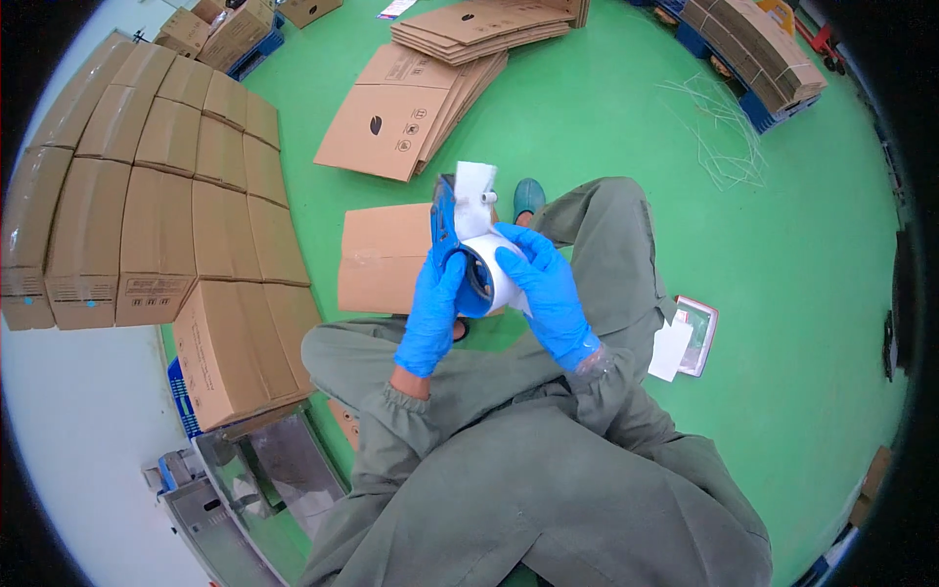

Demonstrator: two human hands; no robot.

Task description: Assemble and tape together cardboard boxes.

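A blue hand-held tape dispenser (pixel 443 217) is raised in front of my lap. My left hand (pixel 428 318), in a blue glove, is closed around its lower body. On the dispenser sits a whitish tape roll (pixel 501 284), its round core facing left. A strip of tape (pixel 475 181) runs up from the roll towards the dispenser's head. My right hand (pixel 550 293), also gloved in blue, grips the roll from the right with its fingers bent over the top. Below and behind the dispenser, a cardboard box (pixel 386 259) lies on the floor, partly hidden by my hands.
Stacked cartons (pixel 161 196) stand along the left wall. Flattened cardboard sheets (pixel 381 112) lie ahead on the green floor. Loose white straps (pixel 724 137) are at the right, near a loaded blue pallet (pixel 763 112). A clear bin (pixel 274 479) stands lower left; papers (pixel 670 347) lie beside my right knee.
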